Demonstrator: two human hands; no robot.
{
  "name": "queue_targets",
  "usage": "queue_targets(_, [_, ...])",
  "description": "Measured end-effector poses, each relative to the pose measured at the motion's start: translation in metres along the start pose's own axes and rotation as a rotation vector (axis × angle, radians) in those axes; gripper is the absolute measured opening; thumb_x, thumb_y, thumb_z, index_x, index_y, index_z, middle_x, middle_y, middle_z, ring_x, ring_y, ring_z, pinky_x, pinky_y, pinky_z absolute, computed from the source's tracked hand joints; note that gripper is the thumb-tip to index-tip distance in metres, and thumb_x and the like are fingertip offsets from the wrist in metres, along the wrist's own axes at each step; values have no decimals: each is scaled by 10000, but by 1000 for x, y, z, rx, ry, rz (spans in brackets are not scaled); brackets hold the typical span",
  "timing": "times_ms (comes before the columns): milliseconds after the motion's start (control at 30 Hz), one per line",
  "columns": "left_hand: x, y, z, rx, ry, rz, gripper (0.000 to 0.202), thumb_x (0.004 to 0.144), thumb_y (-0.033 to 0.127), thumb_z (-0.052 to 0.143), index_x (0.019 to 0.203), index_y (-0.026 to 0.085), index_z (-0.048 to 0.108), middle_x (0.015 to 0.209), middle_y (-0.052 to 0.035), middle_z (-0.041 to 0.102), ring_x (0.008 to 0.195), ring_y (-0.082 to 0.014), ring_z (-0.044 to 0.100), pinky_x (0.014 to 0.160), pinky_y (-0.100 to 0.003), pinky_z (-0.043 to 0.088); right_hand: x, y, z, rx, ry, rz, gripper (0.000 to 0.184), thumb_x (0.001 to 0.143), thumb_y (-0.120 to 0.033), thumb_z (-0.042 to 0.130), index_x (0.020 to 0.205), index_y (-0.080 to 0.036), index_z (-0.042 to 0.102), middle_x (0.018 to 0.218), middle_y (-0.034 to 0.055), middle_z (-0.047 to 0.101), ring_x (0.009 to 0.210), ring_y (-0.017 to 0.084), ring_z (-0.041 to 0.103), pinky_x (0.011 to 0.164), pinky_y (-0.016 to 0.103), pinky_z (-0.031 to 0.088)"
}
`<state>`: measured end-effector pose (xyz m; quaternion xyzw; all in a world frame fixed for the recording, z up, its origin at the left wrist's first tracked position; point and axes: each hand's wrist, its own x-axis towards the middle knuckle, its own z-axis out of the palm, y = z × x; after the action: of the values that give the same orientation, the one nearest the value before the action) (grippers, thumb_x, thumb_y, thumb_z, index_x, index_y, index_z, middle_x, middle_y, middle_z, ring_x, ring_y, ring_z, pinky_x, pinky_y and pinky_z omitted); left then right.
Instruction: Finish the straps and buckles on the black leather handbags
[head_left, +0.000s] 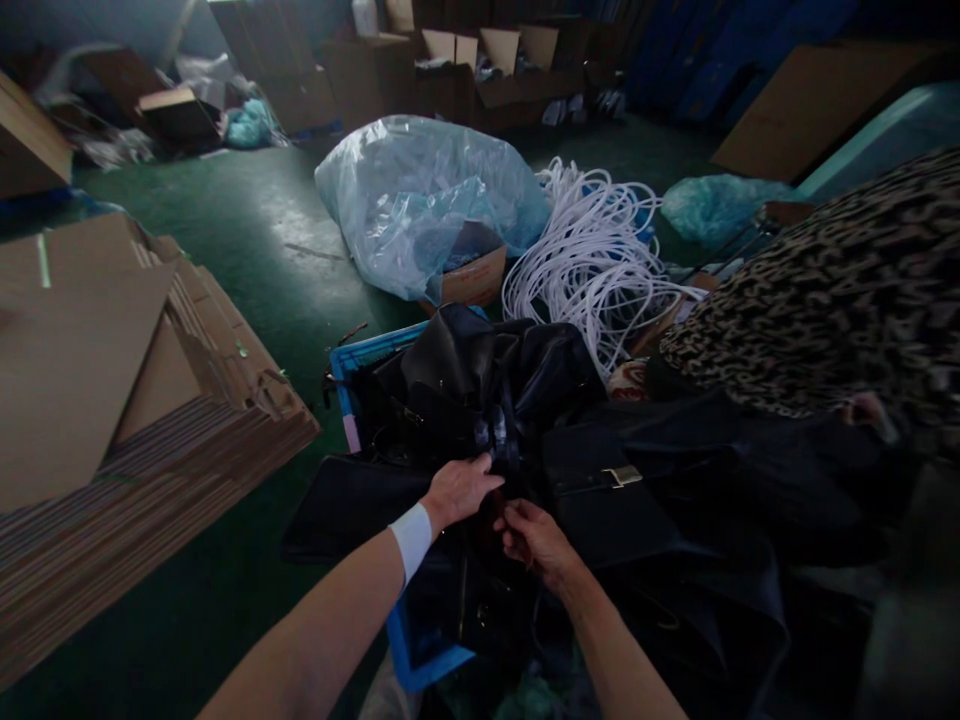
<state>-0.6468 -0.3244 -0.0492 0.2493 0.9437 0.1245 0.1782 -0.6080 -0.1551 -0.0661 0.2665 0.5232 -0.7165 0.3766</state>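
Observation:
Black leather handbags (465, 370) lie heaped in a blue plastic crate (367, 355), and more spill to the right, one with a gold buckle (621, 477). My left hand (459, 490), with a white band at its wrist, pinches the dark bag material near a glossy wrapped strap (493, 436). Just below it, my right hand (536, 540) grips something thin and dark, probably a strap. The exact part held in each hand is hidden in shadow. At the right, a person in a leopard-print garment (825, 290) leans over the pile, one hand (862, 408) showing.
To the left lies a tall stack of flattened cardboard (150, 400). Ahead are a coil of white tubing (592, 270) and a large transparent plastic bag (427, 200) over a carton. Cardboard boxes line the back of the green floor (247, 230).

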Motion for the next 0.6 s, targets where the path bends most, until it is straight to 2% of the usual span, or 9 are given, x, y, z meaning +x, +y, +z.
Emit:
queue_targets(133, [6,-5,4,-31,-12,52,159,919,188,559,1051,186,648,1109,-59,608,972,-202,597,807,-367,531,-1,7,8,-39,-36,-84,353,645,-379,816,784,-186,555,644,-26,675,476,80,569,490,180,411])
queue_targets(233, [8,-7,8,-48,2,59,104,917,191,568,981,170,647,1129,-57,605,1025,-208,574,867,-397,512,3,14,11,-68,-33,-110,391,590,-409,816,755,-194,535,633,-17,677,486,96,579,487,188,388])
queue_targets(400, [10,-7,13,-65,29,26,69,907,191,583,930,161,641,1100,-54,611,1066,-221,554,907,-419,486,11,25,13,-111,48,-106,258,665,-303,774,741,-180,560,592,-55,624,471,80,524,464,185,331])
queue_targets(500, [10,-6,16,-72,38,9,75,907,205,587,936,159,639,1081,-52,615,1057,-221,560,903,-421,485,12,26,10,-125,97,-55,147,769,-236,728,834,-150,628,704,-26,654,582,109,584,533,217,423])
queue_targets(600, [10,-6,19,-79,48,1,81,908,220,589,921,157,638,1066,-51,620,1053,-221,562,900,-419,484,15,22,8,-102,154,15,146,903,-266,614,981,-146,643,861,17,681,738,149,645,640,282,507])
